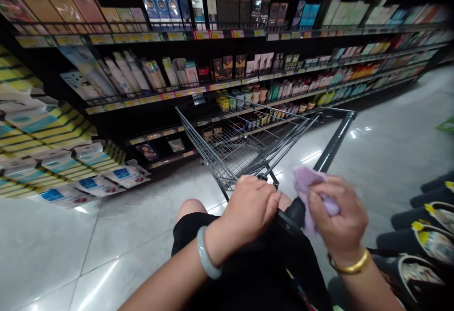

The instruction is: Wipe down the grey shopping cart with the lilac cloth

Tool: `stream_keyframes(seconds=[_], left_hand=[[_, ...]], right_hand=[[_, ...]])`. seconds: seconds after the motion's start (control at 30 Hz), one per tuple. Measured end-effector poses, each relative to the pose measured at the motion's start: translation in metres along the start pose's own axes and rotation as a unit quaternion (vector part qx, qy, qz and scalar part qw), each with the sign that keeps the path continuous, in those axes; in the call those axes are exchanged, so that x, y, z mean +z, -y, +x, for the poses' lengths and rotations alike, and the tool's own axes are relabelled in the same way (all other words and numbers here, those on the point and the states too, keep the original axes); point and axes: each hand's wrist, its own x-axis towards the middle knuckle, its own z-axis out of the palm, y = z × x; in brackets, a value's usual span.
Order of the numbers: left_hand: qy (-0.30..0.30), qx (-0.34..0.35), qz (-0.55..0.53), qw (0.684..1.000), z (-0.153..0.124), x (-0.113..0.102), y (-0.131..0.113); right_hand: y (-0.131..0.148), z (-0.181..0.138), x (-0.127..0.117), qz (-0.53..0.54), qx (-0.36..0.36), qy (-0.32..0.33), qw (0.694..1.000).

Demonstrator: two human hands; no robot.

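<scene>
A metal shopping cart (227, 145) stands in front of me, its wire basket holding nothing I can make out. My left hand (250, 202), with a pale bangle at the wrist, is closed around the near part of the cart's dark frame. In my right hand (338, 211) is a bunched purple cloth (307, 181), gripped between thumb and curled fingers. That hand is beside the cart's black handle bar (333, 145); whether the cloth touches the bar I cannot tell. A gold bracelet is on the right wrist.
Long store shelves (213, 86) with boxes, bottles and tubes run along the far side. Stacked yellow-and-white packages (71, 155) stand at the left. Several dark round containers (400, 240) line the right edge. Shiny grey floor tiles (46, 249) lie beneath.
</scene>
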Motion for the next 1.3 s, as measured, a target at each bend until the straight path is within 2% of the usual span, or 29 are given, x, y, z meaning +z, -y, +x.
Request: stream_keyframes(seconds=[0.03, 0.1, 0.17, 0.23, 0.33, 0.4, 0.5, 0.63, 0.73, 0.87, 0.93, 1.0, 1.13, 1.3], left_hand=[[0.016, 0.012, -0.014, 1.000, 0.003, -0.002, 0.004], [0.011, 0.017, -0.004, 1.000, 0.009, -0.003, 0.013], [-0.005, 0.008, 0.006, 1.000, 0.014, 0.000, 0.022], [0.000, -0.002, -0.024, 1.000, 0.017, 0.004, 0.028], [0.036, -0.002, -0.108, 0.994, 0.019, 0.005, 0.036], [0.047, -0.012, -0.126, 0.991, 0.019, 0.002, 0.044], [0.042, -0.041, -0.079, 0.995, 0.019, 0.002, 0.059], [0.091, -0.031, -0.032, 0.995, 0.026, 0.014, 0.075], [0.098, -0.022, 0.013, 0.995, 0.034, 0.019, 0.091], [0.071, -0.045, 0.112, 0.990, 0.039, 0.011, 0.129], [0.076, -0.053, 0.142, 0.986, 0.040, 0.007, 0.147], [0.089, -0.032, 0.153, 0.984, 0.041, 0.006, 0.159], [0.083, -0.003, 0.178, 0.980, 0.043, 0.017, 0.162], [0.060, -0.014, 0.210, 0.976, 0.043, 0.033, 0.144]], right_hand=[[0.000, 0.006, -0.004, 0.000, 0.021, 0.014, 1.000], [0.011, 0.015, -0.011, 0.036, 0.041, 0.077, 0.995], [0.029, 0.018, -0.013, 0.061, 0.007, 0.157, 0.986], [0.041, 0.017, -0.012, 0.034, -0.033, 0.187, 0.981], [0.041, 0.013, -0.012, -0.003, -0.032, 0.160, 0.987], [0.035, 0.012, -0.013, -0.015, -0.021, 0.149, 0.988], [0.033, 0.013, -0.008, -0.109, -0.047, 0.137, 0.983], [0.042, 0.016, 0.007, -0.216, -0.059, 0.161, 0.961], [0.042, 0.018, 0.010, -0.223, -0.040, 0.171, 0.959], [0.033, 0.018, 0.000, -0.199, -0.035, 0.169, 0.965], [0.027, 0.015, -0.004, -0.198, -0.039, 0.156, 0.967], [0.022, 0.012, -0.004, -0.208, -0.047, 0.130, 0.968], [0.010, 0.006, -0.004, -0.252, -0.076, 0.057, 0.963], [-0.002, 0.003, -0.007, -0.336, -0.070, -0.002, 0.939]])
